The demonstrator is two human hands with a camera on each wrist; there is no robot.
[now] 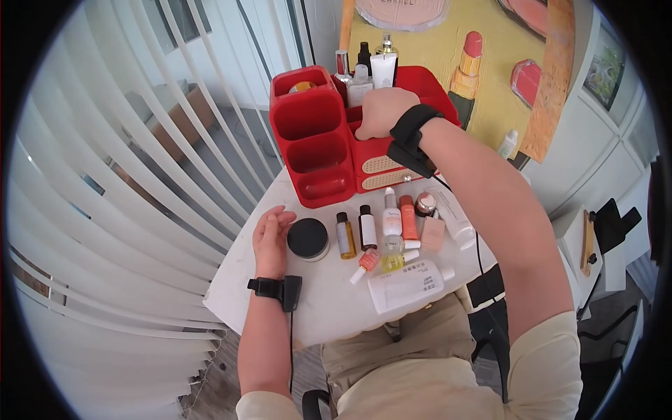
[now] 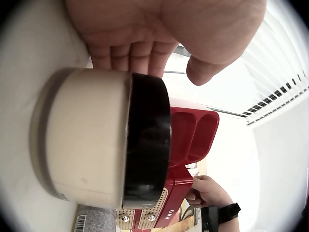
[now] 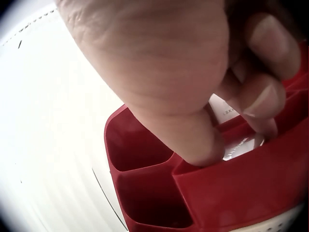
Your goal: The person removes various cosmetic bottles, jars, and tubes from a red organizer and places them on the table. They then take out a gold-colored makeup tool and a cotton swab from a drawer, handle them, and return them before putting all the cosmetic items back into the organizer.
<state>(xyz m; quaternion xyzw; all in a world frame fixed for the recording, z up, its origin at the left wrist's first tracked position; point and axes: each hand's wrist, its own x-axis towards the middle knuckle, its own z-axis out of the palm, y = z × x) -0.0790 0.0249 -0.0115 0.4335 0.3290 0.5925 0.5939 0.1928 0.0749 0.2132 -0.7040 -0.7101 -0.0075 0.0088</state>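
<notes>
My right hand (image 1: 386, 112) reaches down into a front compartment of the red organizer (image 1: 322, 119). In the right wrist view its thumb and a finger pinch a small clear, glossy item (image 3: 244, 147), mostly hidden inside the compartment. Behind that hand, a white tube (image 1: 383, 71) and several bottles stand in the organizer's back section. My left hand (image 1: 269, 238) rests at the left of the white table, fingers relaxed, beside a cream jar with a black lid (image 1: 308, 238). The left wrist view shows the fingers just beyond the jar (image 2: 89, 137), holding nothing.
Right of the jar stand or lie an amber bottle (image 1: 346, 236), a dark bottle (image 1: 367, 227), an orange tube (image 1: 408, 217) and several other cosmetics. A large white bottle (image 1: 406, 285) lies near the front edge. Vertical blinds (image 1: 140, 154) hang at left; a yellow painted board (image 1: 448, 77) stands behind.
</notes>
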